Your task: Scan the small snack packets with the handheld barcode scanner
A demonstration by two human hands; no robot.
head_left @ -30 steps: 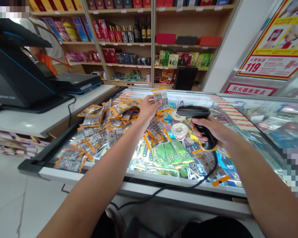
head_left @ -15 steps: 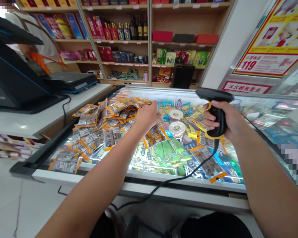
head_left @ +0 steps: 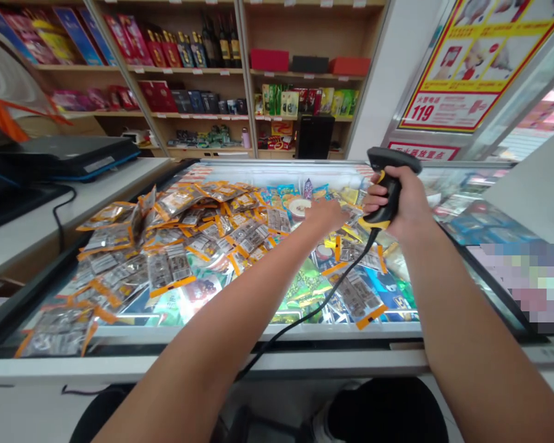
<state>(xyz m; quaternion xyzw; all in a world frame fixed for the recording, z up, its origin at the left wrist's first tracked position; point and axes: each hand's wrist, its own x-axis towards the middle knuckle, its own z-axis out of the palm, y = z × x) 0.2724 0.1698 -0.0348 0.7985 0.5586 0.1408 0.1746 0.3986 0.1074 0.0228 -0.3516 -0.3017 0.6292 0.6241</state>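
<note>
Barcode scanner (head_left: 388, 184), black with a yellow trim, sat clenched in the right hand (head_left: 404, 203) above the freezer's glass lid (head_left: 268, 332), its cable trailing toward 6 o'clock. At 9 o'clock of it, the left hand (head_left: 325, 215) lay palm-down on scattered orange-edged snack packets (head_left: 166, 271), fingers spread, grasping nothing visible. A round tub (head_left: 299, 207) sat just beside that hand, at its 10 o'clock.

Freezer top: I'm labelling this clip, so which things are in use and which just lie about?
In use:
right hand gripping barcode scanner
left hand on orange-edged snack packets

Lying about:
round tubs
green packets
cash register
</note>
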